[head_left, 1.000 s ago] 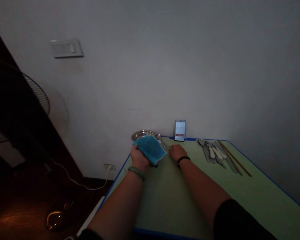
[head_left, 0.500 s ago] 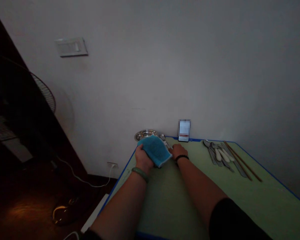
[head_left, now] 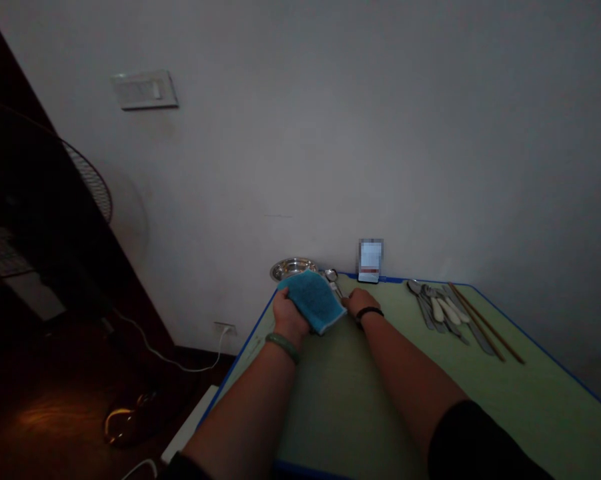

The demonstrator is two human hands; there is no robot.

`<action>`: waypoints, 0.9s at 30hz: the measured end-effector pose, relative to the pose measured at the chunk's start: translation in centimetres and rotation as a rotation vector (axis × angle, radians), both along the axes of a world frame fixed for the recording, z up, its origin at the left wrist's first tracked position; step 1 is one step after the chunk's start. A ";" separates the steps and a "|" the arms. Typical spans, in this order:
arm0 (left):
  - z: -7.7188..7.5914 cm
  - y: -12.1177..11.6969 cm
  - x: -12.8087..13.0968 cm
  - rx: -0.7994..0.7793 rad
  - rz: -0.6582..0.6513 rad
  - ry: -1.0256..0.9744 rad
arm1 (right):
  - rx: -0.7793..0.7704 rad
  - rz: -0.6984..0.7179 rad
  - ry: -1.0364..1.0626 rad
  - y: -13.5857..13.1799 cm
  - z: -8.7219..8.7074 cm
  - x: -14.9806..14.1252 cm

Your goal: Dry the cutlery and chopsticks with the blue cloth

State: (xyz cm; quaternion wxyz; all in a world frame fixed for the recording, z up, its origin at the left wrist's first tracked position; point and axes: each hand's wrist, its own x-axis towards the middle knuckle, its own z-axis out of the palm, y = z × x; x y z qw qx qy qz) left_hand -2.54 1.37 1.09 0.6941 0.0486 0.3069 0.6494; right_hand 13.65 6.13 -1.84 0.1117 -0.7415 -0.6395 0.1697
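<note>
My left hand (head_left: 289,313) is closed on the lower left edge of a blue cloth (head_left: 313,300), which lies spread over its palm and fingers. Just right of the cloth, my right hand (head_left: 362,303) is closed, its fingertips pinching the handle end of a metal spoon (head_left: 331,275). The spoon's bowl points away from me, and the grip itself is partly hidden. Behind the cloth stands a round shiny metal bowl (head_left: 294,268), its near side covered by the cloth.
Spoons, forks and knives (head_left: 440,310) lie at the table's right, beside a pair of brown chopsticks (head_left: 490,327). A lit phone (head_left: 369,261) leans on the wall behind the green, blue-edged table (head_left: 350,413). A fan (head_left: 93,180) stands left.
My right hand has shifted slightly right, and the spoon's bowl shows more clearly beside the cloth. My left hand keeps hold of the cloth, nearly still.
</note>
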 end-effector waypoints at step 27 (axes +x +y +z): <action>-0.9 0.3 0.4 0.064 -0.044 0.032 | 0.115 -0.269 0.866 -7.0 -0.2 5.5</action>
